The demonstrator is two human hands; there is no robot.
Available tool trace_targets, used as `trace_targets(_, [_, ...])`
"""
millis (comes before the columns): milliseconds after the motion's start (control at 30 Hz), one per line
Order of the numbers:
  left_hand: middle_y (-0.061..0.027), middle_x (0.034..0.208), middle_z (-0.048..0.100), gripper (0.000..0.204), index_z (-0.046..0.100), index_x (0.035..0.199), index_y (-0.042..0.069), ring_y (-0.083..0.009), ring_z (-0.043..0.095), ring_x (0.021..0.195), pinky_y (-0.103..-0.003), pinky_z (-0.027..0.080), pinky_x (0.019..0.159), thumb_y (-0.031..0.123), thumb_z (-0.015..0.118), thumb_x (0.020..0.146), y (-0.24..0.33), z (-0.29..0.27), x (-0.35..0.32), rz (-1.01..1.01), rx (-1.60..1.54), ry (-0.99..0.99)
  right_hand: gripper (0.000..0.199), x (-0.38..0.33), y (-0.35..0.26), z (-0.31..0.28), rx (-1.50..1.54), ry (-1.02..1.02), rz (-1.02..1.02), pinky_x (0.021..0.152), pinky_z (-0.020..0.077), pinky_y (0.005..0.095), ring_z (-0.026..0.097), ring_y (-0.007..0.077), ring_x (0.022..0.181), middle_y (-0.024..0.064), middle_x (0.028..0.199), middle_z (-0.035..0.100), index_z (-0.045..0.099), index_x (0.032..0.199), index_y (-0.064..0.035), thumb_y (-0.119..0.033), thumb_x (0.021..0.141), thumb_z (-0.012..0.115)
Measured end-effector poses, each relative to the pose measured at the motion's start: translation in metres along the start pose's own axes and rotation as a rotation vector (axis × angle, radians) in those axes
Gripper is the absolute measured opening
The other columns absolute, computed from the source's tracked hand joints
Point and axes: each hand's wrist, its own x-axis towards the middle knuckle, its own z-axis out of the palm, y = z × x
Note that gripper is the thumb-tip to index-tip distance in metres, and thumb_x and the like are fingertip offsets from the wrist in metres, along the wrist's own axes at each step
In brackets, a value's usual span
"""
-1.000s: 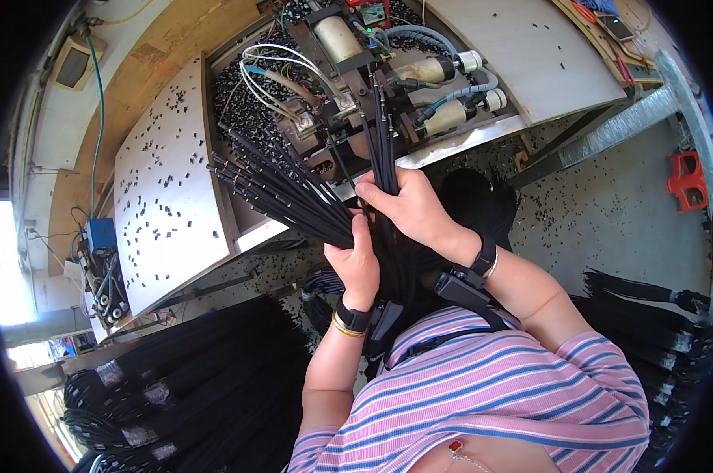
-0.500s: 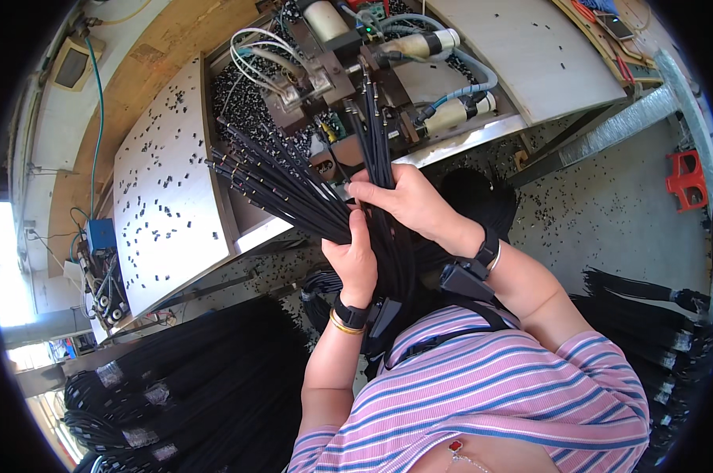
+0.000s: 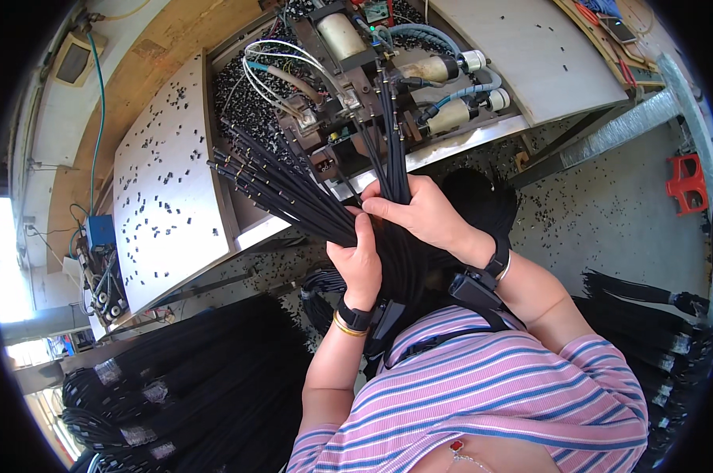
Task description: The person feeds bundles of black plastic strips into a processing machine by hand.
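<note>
My left hand (image 3: pixel 358 264) is closed around a thick bundle of black cables (image 3: pixel 289 193), whose small metal-tipped ends fan out to the far left. My right hand (image 3: pixel 427 221) grips a thinner bundle of black cables (image 3: pixel 396 150), their ends pointing away toward the machine. Thumb and fingertips of both hands nearly meet where the two bundles come together. One single cable seems to run between them, though its grip is partly hidden. Lower lengths of the cables hang down in front of my body.
Beyond my hands stands a machine (image 3: pixel 325 142) with pale cylinders and hoses, amid many small black pieces. More pieces lie on the white left board (image 3: pixel 171 205). Large black cable bundles (image 3: pixel 206 378) lie at lower left, others (image 3: pixel 648 339) at right. A red stool (image 3: pixel 685 185) stands far right.
Both hands have shifted slightly right and nearer me, the right one more, with their cables still held. The machine's cylinders and hoses appear lower and further right, while the boards look unmoved.
</note>
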Motion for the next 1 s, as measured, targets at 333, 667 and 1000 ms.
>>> trace_targets(333, [-0.0020,0.083,0.059,0.002,0.057,0.087,0.000,-0.0094,0.054,0.076,-0.023,0.044,0.073,0.000,0.055,0.089,0.006,0.001,0.004,-0.004,-0.014,0.100,0.018,-0.012,-0.002,-0.001,-0.242,-0.026,-0.096,0.072,0.0500,0.0240,0.062,0.0100,0.078,0.0044,0.086,0.066,0.064,0.096,0.0004,-0.011,0.082,0.070])
trace_targets(667, [-0.0090,0.086,0.061,0.006,0.054,0.087,0.000,-0.0172,0.057,0.084,-0.030,0.045,0.081,0.003,0.051,0.091,0.015,0.004,0.004,0.026,-0.085,-0.032,0.016,-0.020,0.010,0.009,-0.174,0.109,-0.203,0.069,0.0497,0.0230,0.063,0.0105,0.075,0.0035,0.077,0.064,0.062,0.093,0.0004,-0.009,0.082,0.069])
trace_targets(1000, [-0.0074,0.080,0.058,0.005,0.052,0.085,0.001,-0.0205,0.056,0.088,-0.035,0.041,0.087,-0.002,0.050,0.089,0.023,-0.004,0.014,0.096,-0.123,-0.023,0.009,-0.091,0.026,-0.063,-0.197,0.456,-0.130,0.073,0.0442,0.0244,0.056,0.0101,0.079,0.0042,0.084,0.060,0.058,0.090,-0.0008,-0.010,0.088,0.059])
